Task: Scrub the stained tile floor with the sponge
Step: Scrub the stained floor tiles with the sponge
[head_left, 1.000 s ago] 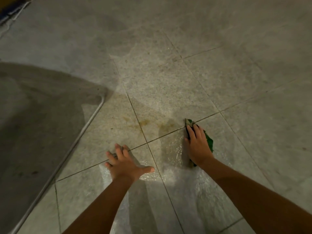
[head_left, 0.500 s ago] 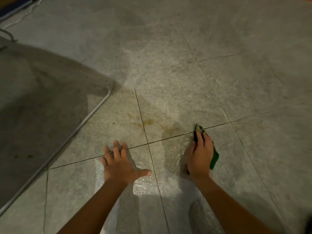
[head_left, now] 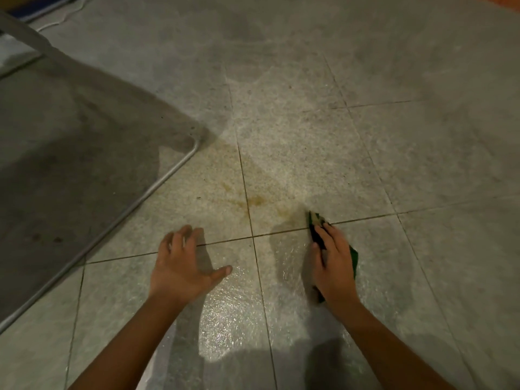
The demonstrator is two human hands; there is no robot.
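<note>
My right hand (head_left: 334, 266) lies flat on top of a green sponge (head_left: 354, 256) and presses it onto the wet tile floor (head_left: 408, 277). The sponge's front tip (head_left: 313, 218) pokes out past my fingertips at a grout line. Yellow-brown stains (head_left: 256, 200) sit just ahead and to the left of the sponge, across the grout joint. My left hand (head_left: 183, 266) rests palm down on the tiles, fingers spread, thumb pointing right, holding nothing.
A grey panel with a metal tube rim (head_left: 168, 178) lies over the floor at the left, its rounded corner near the stains. A wet shiny patch (head_left: 225, 313) spreads between my forearms. A white cord (head_left: 64, 18) lies at the far top left.
My right hand slid the sponge a little right, then back left along the grout line. My left hand stayed planted in the same spot. The view tilted slightly.
</note>
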